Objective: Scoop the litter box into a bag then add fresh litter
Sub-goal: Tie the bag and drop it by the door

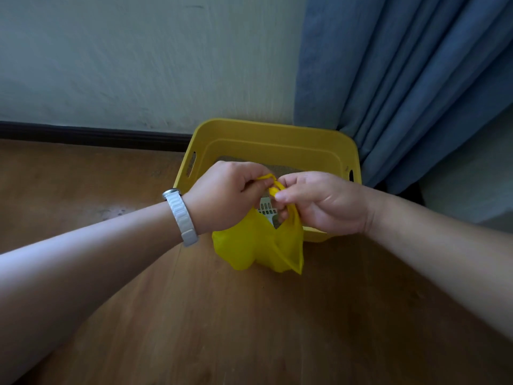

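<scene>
On wooden floor [194,315], against wall [125,65] beside blue curtain [402,79]: yellow litter box [266,134], litter visible inside. Grey slotted scoop [267,208] lies within, partly hidden. Yellow plastic bag [249,245] hangs before the box's near edge. Left hand [224,195], white wristband [181,216], pinches one bag handle; right hand [322,201] pinches the other, both closed.

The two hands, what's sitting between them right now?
In the head view, the yellow bag's handles bridge the left hand and right hand, both pinching them; a grey slotted scoop shows just below.
</scene>
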